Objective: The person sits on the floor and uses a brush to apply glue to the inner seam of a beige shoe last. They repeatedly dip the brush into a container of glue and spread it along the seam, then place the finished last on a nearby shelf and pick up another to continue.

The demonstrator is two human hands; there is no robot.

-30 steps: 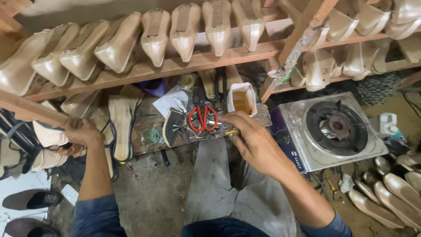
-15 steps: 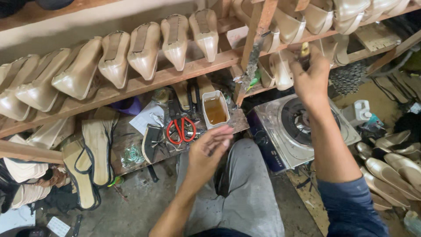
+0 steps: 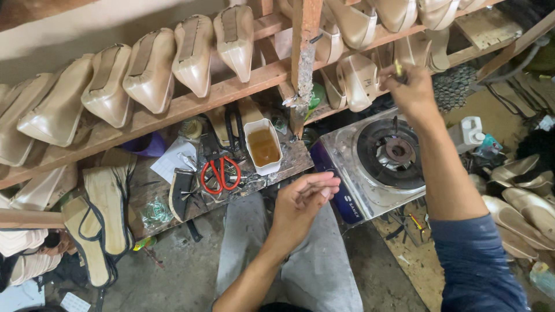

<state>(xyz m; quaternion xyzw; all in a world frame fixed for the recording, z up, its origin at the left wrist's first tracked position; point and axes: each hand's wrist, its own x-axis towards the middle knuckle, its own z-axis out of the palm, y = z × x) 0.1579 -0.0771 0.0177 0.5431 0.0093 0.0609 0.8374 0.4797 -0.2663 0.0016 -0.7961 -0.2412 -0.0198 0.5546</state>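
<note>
The right hand [image 3: 413,92] was up high, close to the wooden shelf [image 3: 231,89] with its row of beige shoes [image 3: 191,55]. It pinched a small thin tool [image 3: 398,68] with a yellowish tip between thumb and fingers. The tool was too small to name for sure. It stood almost straight up, with its tip pointing up past the knuckles toward the shoe [image 3: 358,81] just beside the hand. Its long side ran up and down.

The left hand [image 3: 303,199] was lower and nearer the body, over the lap. It held nothing. Its fingers were loosely curled, not wide.

Just past the left hand sat the messy little desk [image 3: 289,159]. On it were a white tub of brown glue [image 3: 263,147] and red-handled scissors [image 3: 219,173]. Under the right arm stood a gas stove [image 3: 387,153]. No flame showed on its burner.

The tool was held by only a small pinch, so it could slip and drop onto the stove or the floor. The right sleeve hung over the burner, and that would be bad if the burner were hot. The left hand could also bump the open glue tub and spill it, since the tub was so near.
</note>
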